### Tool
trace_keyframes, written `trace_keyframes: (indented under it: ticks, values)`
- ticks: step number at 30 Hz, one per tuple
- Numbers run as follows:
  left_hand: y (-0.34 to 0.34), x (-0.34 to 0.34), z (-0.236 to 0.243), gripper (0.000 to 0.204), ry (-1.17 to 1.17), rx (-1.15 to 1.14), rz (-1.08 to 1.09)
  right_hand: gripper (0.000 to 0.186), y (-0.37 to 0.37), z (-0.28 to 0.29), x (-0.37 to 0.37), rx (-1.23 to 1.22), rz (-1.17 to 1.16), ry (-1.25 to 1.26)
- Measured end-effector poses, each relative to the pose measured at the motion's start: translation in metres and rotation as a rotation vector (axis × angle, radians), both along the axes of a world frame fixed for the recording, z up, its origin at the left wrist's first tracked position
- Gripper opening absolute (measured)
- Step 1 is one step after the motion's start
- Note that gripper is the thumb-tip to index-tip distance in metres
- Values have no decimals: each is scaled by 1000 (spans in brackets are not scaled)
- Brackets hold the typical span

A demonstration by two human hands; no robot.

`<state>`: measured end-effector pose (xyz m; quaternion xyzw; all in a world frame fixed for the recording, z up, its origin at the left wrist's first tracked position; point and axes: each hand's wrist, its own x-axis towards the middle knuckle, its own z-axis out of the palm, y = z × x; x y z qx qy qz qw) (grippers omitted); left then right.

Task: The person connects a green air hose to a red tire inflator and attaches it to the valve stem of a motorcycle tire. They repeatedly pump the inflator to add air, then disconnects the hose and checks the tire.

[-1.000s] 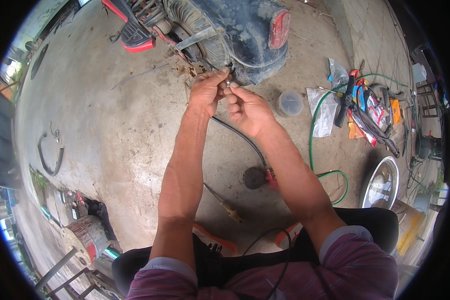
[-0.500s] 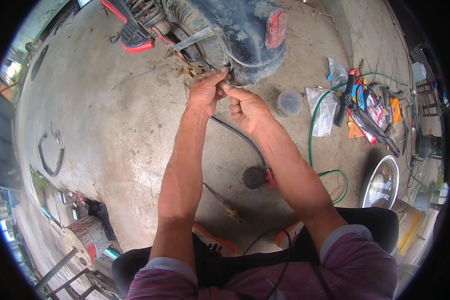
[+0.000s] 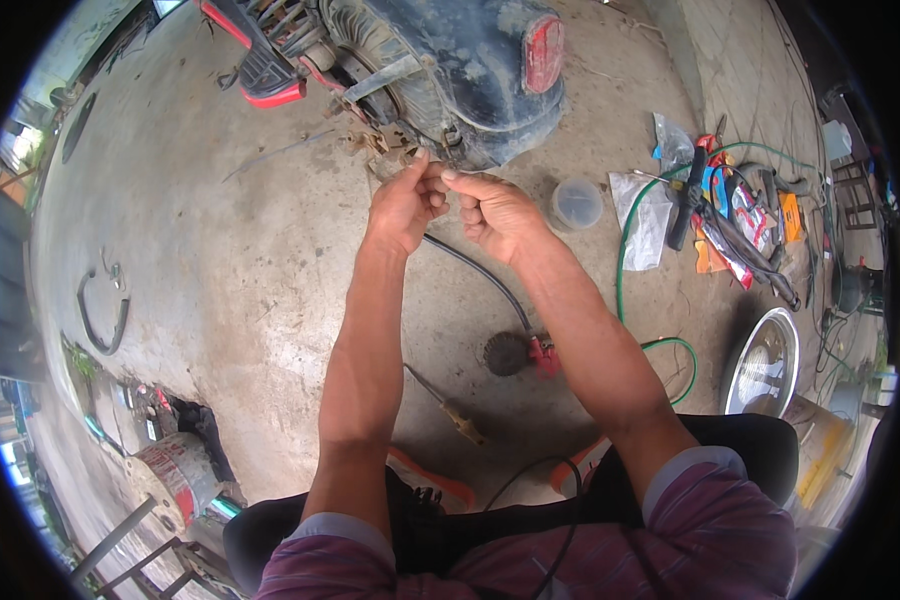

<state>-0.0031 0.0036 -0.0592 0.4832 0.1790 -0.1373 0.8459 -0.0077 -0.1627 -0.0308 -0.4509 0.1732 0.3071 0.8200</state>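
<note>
1. since the earlier frames both hands had stayed together at about 12 o'clock, shifting only slightly up and left toward the underside of the motorcycle [image 3: 450, 70]; the floor clutter had not moved.
2. the left hand [image 3: 402, 205] was narrowed to a pinch, thumb and fingers closed around something small at its tips; what it pinched was too small to tell.
3. the right hand [image 3: 495, 212] was curled into a loose fist, its forefinger and thumb pressed against the left hand's fingertips; whether it held a separate part could not be told.
4. the pinched point lay just below the dark rear bodywork of the motorcycle, close to its rusty brackets, at 12 o'clock from the picture's centre.
5. a black hose [image 3: 480, 275] ran from under the hands down toward 5 o'clock, ending near a round dark disc [image 3: 507, 353] with a red fitting [image 3: 543, 355] touching it.
6. a clear plastic tub [image 3: 576, 204] stood just beside the right hand at 2 o'clock.
7. at 2 to 3 o'clock a heap of tools and packets [image 3: 730, 215] lay on the concrete, with a green hose [image 3: 625, 250] looping past it.
8. a chrome headlight bowl [image 3: 765, 365] sat at 4 o'clock.
9. a brass-tipped tool [image 3: 455, 415] lay between the forearms at 6 o'clock.
10. a curved black strap [image 3: 100, 320] lay well apart at 9 o'clock, and a red-and-white can [image 3: 175, 480] stood at 8 o'clock.
</note>
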Motion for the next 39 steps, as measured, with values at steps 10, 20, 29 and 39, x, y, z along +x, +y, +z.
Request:
trace_keyframes:
  ticks: [10,20,29,39]
  values:
    - [32,-22,-25,35,58,629,-89,25,-32,-37,-6,-378,209,-126]
    - [36,-26,-82,52,371,1294,-160,48,-59,-111,-12,-1207,417,-438]
    - [10,-31,-66,45,238,1265,97,54,-72,-96,-28,-1315,858,-672]
    - [-38,-30,-22,51,-230,398,336,81,-189,-62,-144,-1135,1369,-1451]
